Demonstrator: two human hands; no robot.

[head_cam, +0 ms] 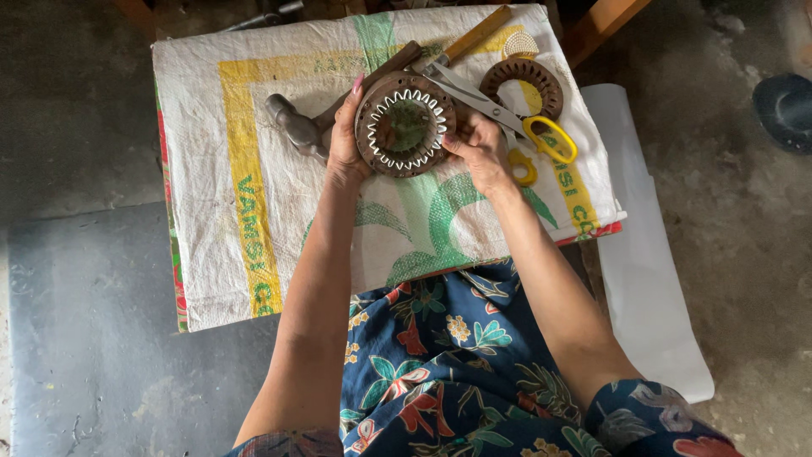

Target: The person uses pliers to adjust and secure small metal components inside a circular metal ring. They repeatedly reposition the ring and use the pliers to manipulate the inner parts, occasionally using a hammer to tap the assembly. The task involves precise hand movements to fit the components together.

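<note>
Both hands are gripping a round rusty ring (404, 123), held just above the middle of the tabletop (211, 279). Left hand (345, 144) is wrapping the ring's left edge, fingers (351, 100) closed round the rim, one pink nail showing at the top. Right hand (480, 151) is pinching the right edge, fingers (452, 142) closed on it. White cord is zigzagging round the ring's inner edge; the centre is looking dark green.

A sack (254, 110) is covering the tabletop: white woven plastic, a yellow rectangular band with green lettering running along it, a green curved shape in the middle, a red-and-green strip down the left edge and red along the front right edge.

Lying on the sack: hammer (296, 127) just left of the left hand, head down-left; scissors (516, 127) with yellow handles just beside the right hand, blades pointing up-left behind the ring; second ring (522, 85), brown with holes, at top right; a wooden handle (478, 34) at the top edge.

White sheet (660, 279) is lying on the floor to the right of the tabletop. Floor (85, 101) is bare grey concrete, stained. Dark round object (785, 110) at the right edge, cannot tell what. The person is wearing a dark blue floral dress (448, 355).
</note>
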